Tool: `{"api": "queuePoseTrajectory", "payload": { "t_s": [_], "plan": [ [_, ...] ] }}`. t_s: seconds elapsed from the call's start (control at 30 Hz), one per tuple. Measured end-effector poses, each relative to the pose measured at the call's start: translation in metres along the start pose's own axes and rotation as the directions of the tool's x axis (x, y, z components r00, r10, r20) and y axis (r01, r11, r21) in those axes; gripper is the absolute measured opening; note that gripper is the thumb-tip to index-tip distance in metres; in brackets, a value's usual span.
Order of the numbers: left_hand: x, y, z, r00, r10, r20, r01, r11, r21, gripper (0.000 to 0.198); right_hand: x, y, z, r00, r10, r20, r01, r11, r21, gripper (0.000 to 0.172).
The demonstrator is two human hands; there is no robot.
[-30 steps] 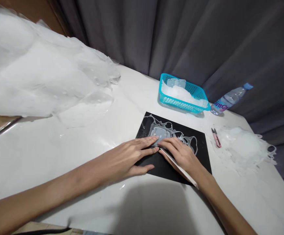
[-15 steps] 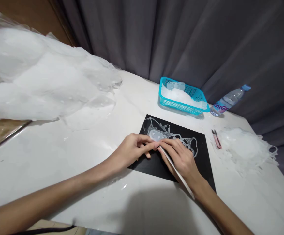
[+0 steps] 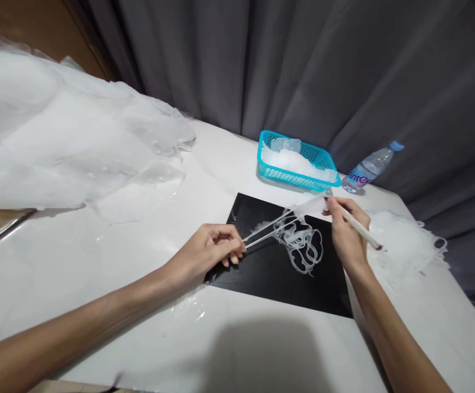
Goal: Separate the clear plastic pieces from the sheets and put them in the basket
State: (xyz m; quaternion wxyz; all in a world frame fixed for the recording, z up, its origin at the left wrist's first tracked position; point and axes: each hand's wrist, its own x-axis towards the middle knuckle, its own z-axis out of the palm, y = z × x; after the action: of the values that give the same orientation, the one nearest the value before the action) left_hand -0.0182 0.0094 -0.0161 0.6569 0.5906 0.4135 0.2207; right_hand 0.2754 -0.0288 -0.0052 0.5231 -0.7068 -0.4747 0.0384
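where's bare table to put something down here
Bare white table lies between the left hand and the film pile, and along the near edge below the black mat. Crowded: the right side, with the scrap heap, bottle, turquoise basket and right hand.

Two hands: left hand (image 3: 208, 251), right hand (image 3: 346, 232). One black mat (image 3: 278, 275), one turquoise basket (image 3: 292, 174), one water bottle (image 3: 368, 169), one white stick (image 3: 362, 232), two heaps of clear film: upper left (image 3: 57, 136), right (image 3: 404, 243).
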Motion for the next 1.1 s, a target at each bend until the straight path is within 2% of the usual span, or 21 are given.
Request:
{"api": "queuePoseTrajectory", "payload": {
  "t_s": [0.07, 0.13, 0.17, 0.23, 0.3, 0.33, 0.4, 0.5, 0.57, 0.6, 0.7, 0.77, 0.8, 0.93, 1.1],
  "plan": [
    [0.001, 0.0, -0.004, 0.999, -0.019, 0.047, 0.016, 0.998, 0.064, 0.017, 0.01, 0.007, -0.011, 0.999, 0.029, -0.037, -0.027, 0.999, 0.044, 0.024],
    [0.001, 0.001, -0.008, 0.994, -0.045, 0.103, 0.03, 0.989, 0.147, 0.019, 0.005, 0.003, -0.017, 1.0, -0.004, -0.002, 0.004, 0.998, 0.061, 0.024],
    [0.0, 0.003, -0.01, 0.994, -0.041, 0.099, 0.022, 0.982, 0.19, 0.023, -0.003, -0.002, -0.017, 0.999, -0.035, 0.041, 0.032, 0.997, 0.066, 0.023],
    [-0.002, 0.009, -0.013, 1.0, 0.013, 0.005, -0.013, 0.967, 0.255, 0.033, -0.026, -0.018, -0.012, 0.98, -0.123, 0.157, 0.11, 0.99, 0.088, 0.018],
    [-0.002, 0.017, -0.013, 0.996, 0.055, -0.064, -0.037, 0.969, 0.244, 0.044, -0.053, -0.034, -0.001, 0.93, -0.233, 0.285, 0.196, 0.969, 0.153, 0.013],
    [0.0, 0.02, -0.011, 0.998, 0.043, -0.049, -0.032, 0.979, 0.204, 0.049, -0.066, -0.042, 0.004, 0.901, -0.293, 0.32, 0.236, 0.95, 0.205, 0.011],
    [0.006, 0.021, -0.007, 0.996, -0.015, 0.092, 0.006, 0.995, 0.098, 0.06, -0.088, -0.052, 0.013, 0.825, -0.396, 0.402, 0.275, 0.904, 0.326, 0.015],
    [0.018, 0.01, -0.001, 0.959, -0.014, 0.284, 0.006, 1.0, 0.028, 0.057, -0.101, -0.058, 0.014, 0.686, -0.435, 0.584, 0.162, 0.873, 0.46, 0.017],
    [0.023, 0.001, 0.0, 0.947, 0.015, 0.321, -0.022, 1.0, 0.018, 0.051, -0.095, -0.057, 0.007, 0.643, -0.402, 0.652, 0.071, 0.879, 0.472, 0.006],
    [0.023, -0.002, 0.0, 0.946, 0.021, 0.325, -0.028, 0.999, 0.018, 0.048, -0.09, -0.055, 0.003, 0.654, -0.382, 0.653, 0.049, 0.883, 0.467, 0.013],
    [0.021, -0.006, -0.003, 0.954, 0.039, 0.296, -0.049, 0.998, 0.027, 0.039, -0.072, -0.045, -0.007, 0.772, -0.309, 0.555, 0.065, 0.907, 0.415, 0.053],
    [0.018, -0.005, -0.005, 0.957, 0.071, 0.283, -0.084, 0.996, 0.033, 0.035, -0.066, -0.038, -0.007, 0.83, -0.292, 0.475, 0.14, 0.934, 0.328, 0.058],
    [0.018, -0.004, -0.006, 0.955, 0.092, 0.282, -0.106, 0.994, 0.034, 0.035, -0.065, -0.034, -0.005, 0.837, -0.302, 0.456, 0.193, 0.943, 0.27, 0.053],
    [0.017, -0.003, -0.004, 0.946, 0.181, 0.268, -0.19, 0.982, 0.008, 0.032, -0.071, -0.029, 0.007, 0.757, -0.354, 0.549, 0.381, 0.922, 0.068, 0.035],
    [0.016, -0.006, 0.003, 0.943, 0.245, 0.224, -0.253, 0.967, 0.01, 0.027, -0.074, -0.032, 0.01, 0.652, -0.3, 0.696, 0.371, 0.927, 0.053, 0.031]
  ]
}}
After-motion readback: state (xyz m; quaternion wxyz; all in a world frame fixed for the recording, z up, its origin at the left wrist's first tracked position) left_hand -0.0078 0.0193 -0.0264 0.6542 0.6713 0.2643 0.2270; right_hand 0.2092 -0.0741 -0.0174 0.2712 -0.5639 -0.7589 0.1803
